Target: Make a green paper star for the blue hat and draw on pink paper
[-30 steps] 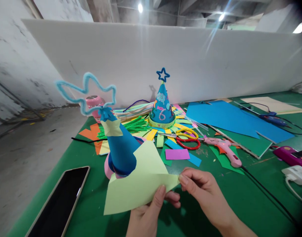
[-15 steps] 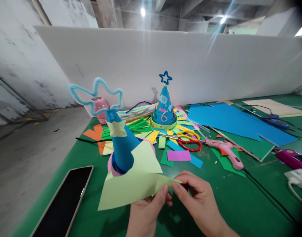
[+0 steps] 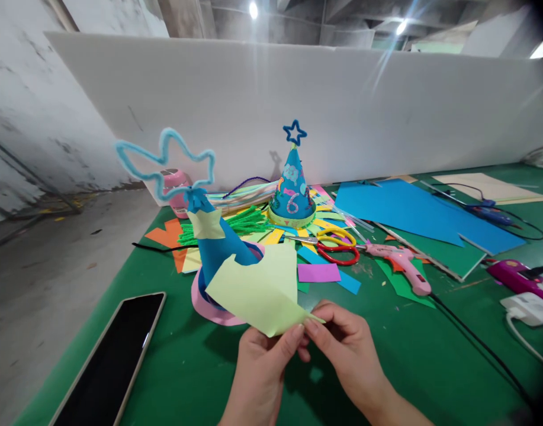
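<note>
A sheet of pale green paper (image 3: 257, 290) is held up over the table, pinched along its lower right corner. My left hand (image 3: 271, 361) grips it between thumb and fingers, and my right hand (image 3: 346, 349) pinches the pointed tip close beside. Behind the sheet leans a blue paper cone hat (image 3: 209, 254) with a pale green star on its side and a pink brim. A light blue pipe-cleaner star (image 3: 167, 160) tops this hat. The paper hides part of its base.
Farther back stands a decorated blue party hat (image 3: 292, 189) amid coloured paper strips. Scissors (image 3: 337, 245) and a pink glue gun (image 3: 399, 263) lie to the right, near blue sheets (image 3: 399, 207). A phone (image 3: 111, 355) lies at left, with green pipe cleaners (image 3: 248, 220) beyond.
The pale green paper has turned in my hands, its left part swinging up and to the right, uncovering more of the pink brim. The view has shifted slightly.
</note>
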Demonstrator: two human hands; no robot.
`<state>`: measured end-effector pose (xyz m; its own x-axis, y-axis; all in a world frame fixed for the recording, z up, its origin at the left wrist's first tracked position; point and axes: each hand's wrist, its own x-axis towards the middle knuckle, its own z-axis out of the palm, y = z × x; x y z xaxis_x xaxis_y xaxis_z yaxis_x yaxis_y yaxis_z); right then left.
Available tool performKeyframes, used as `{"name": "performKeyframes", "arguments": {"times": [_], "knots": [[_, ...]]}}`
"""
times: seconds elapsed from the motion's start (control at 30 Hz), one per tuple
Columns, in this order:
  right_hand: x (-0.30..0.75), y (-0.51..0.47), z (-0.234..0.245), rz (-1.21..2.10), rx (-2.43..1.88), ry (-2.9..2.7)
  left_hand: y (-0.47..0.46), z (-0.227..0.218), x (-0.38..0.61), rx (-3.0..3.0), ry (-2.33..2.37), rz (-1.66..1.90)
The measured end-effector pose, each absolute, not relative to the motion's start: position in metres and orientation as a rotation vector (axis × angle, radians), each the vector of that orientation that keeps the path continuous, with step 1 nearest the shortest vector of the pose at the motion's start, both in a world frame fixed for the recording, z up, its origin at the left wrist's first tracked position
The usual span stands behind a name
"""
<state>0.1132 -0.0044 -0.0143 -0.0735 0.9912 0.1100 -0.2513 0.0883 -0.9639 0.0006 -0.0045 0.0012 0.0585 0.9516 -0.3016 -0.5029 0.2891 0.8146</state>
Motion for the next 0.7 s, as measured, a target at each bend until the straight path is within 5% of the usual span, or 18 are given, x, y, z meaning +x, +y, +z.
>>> {"name": "performKeyframes", "arguments": {"times": [0.7], "knots": [[0.1101,-0.0029,-0.0171,1.402,-0.876,-1.005,-0.003,-0.0018,0.0009,0.561,0.989,1.176]]}}
